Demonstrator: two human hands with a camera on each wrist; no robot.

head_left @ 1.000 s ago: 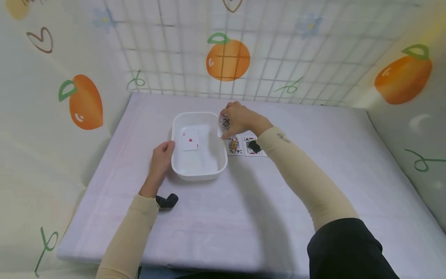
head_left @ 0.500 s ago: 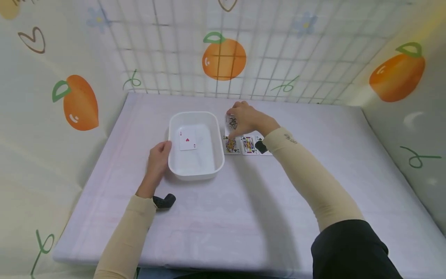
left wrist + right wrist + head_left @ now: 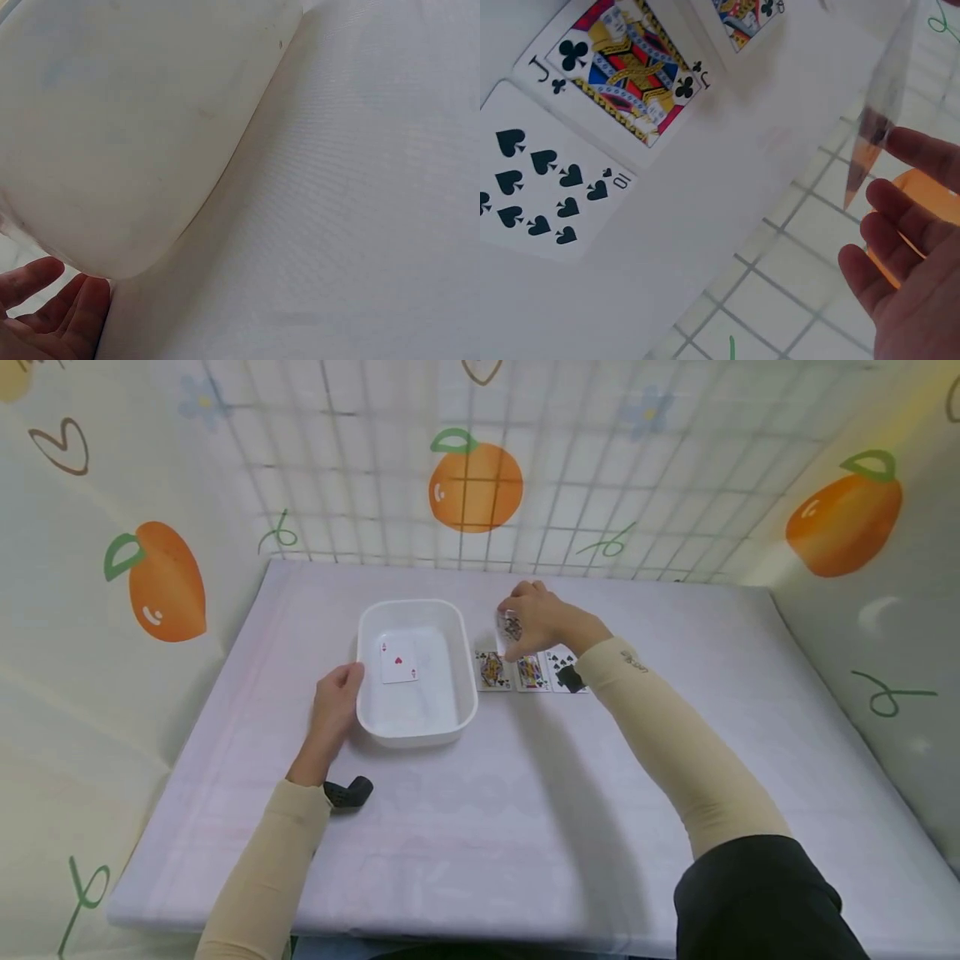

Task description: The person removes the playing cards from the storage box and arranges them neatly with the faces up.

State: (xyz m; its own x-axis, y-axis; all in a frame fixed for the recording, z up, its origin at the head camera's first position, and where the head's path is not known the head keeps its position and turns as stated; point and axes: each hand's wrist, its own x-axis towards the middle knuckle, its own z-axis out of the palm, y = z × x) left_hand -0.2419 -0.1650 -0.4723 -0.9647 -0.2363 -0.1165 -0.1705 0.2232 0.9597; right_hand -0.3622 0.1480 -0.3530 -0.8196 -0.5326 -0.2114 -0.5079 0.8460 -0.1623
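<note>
My left hand (image 3: 336, 697) holds the left side of a white plastic tub (image 3: 416, 735); in the left wrist view its curved fingers (image 3: 90, 311) lie at the tub's lower corner. Inside the tub lies an ace of hearts (image 3: 398, 662), face up. Beyond the tub's right rim, my right hand (image 3: 543, 614) pinches a playing card (image 3: 510, 628) with a dark printed figure, too small to read. In the right wrist view this card (image 3: 881, 97) is nearly edge-on, the index finger against it. Below that hand a jack of clubs (image 3: 622, 67) and a ten of spades (image 3: 547, 176) lie face up.
A third face card (image 3: 492, 671), of clubs, lies beside the tub's right wall in the same row. The table (image 3: 450, 843) has a white cloth. A wire grid (image 3: 570, 485) stands at its back edge, and printed sheets hang at the sides.
My right hand has moved right with the pinched card, from the tub's rim to above the card row. The left hand has stayed at the tub. The head view has shifted slightly.
</note>
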